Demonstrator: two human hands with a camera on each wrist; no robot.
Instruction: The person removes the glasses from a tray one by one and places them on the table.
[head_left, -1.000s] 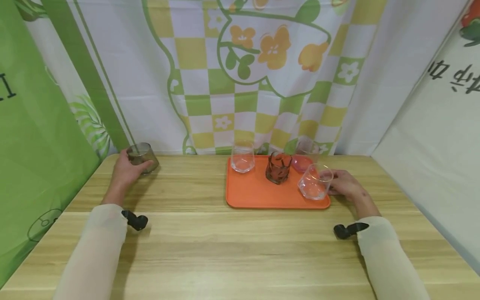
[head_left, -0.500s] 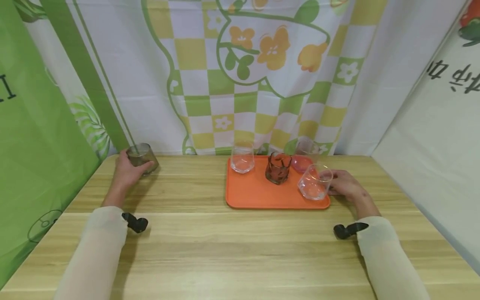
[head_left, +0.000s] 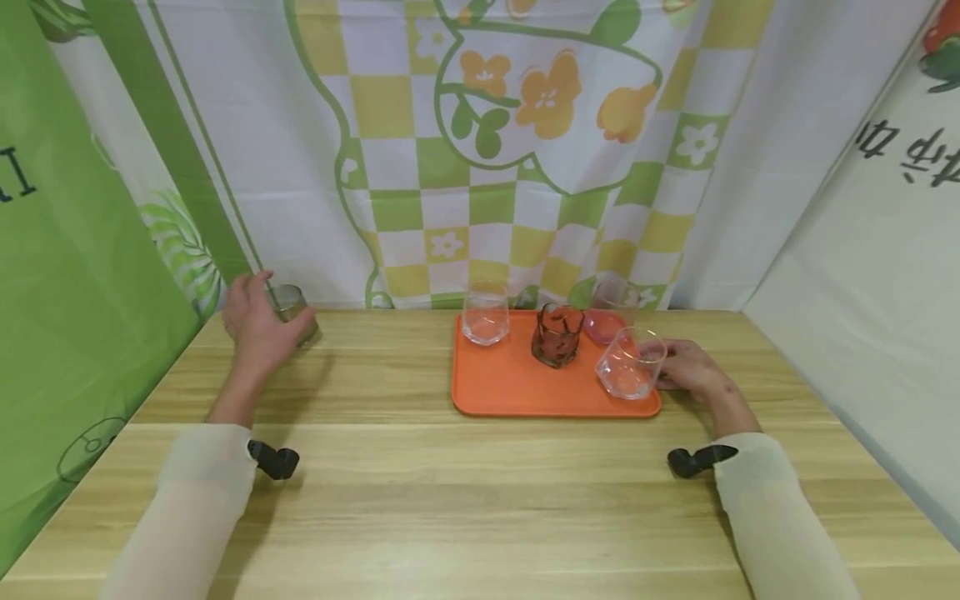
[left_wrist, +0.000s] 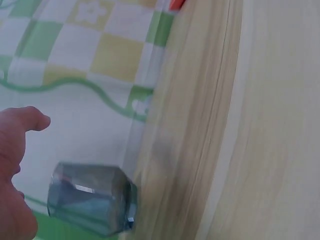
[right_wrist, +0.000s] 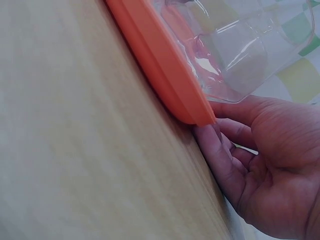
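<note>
At the table's far left corner stands a grey tumbler (head_left: 289, 302); it shows bluish in the left wrist view. My left hand (head_left: 258, 325) is beside and partly in front of it, fingers lifted and spread away from the glass. In the left wrist view a gap shows between the left fingers (left_wrist: 27, 118) and the tumbler (left_wrist: 92, 200). My right hand (head_left: 692, 368) holds the right edge of an orange tray (head_left: 517, 392), with fingers at the rim on both sides. Directly by those fingers, a clear tumbler (head_left: 628, 375) stands on the tray and partly covers them.
Farther in on the tray are a dark patterned glass (head_left: 557, 337), a pink-bottomed glass (head_left: 609, 315) and another clear tumbler (head_left: 485, 318). A patterned curtain (head_left: 420, 208) hangs right behind the wooden table (head_left: 450, 500). Printed cloths flank both sides.
My left hand has let go of the grey tumbler, its fingers rising and spreading. The tumbler stays in its spot. The right hand and the tray have not visibly moved.
</note>
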